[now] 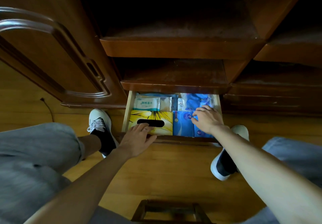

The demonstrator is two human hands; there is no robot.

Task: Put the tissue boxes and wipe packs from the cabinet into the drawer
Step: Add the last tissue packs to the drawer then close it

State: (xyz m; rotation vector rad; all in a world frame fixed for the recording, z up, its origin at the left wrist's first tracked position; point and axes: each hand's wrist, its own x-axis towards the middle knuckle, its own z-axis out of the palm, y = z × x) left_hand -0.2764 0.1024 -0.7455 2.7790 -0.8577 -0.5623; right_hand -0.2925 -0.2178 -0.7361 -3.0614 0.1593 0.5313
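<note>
The light-wood drawer (126, 109) stands pulled out at the foot of the cabinet. A yellow tissue box (156, 118) with a black oval slot lies in its front left. My left hand (137, 139) rests flat on the box's near edge and the drawer front, fingers apart. Blue tissue packs (183, 125) fill the front right. My right hand (207, 119) lies spread on top of them, gripping nothing. A white wipe pack (147, 103) and more blue packs (195, 100) sit at the back. The cabinet shelves (174, 74) above look bare and dark.
An open cabinet door (52, 58) swings out on the left. My feet in white shoes (99, 120) stand either side of the drawer on the wooden floor. A dark wooden stool frame (170, 211) sits at the bottom. A cable (48, 108) runs along the floor at left.
</note>
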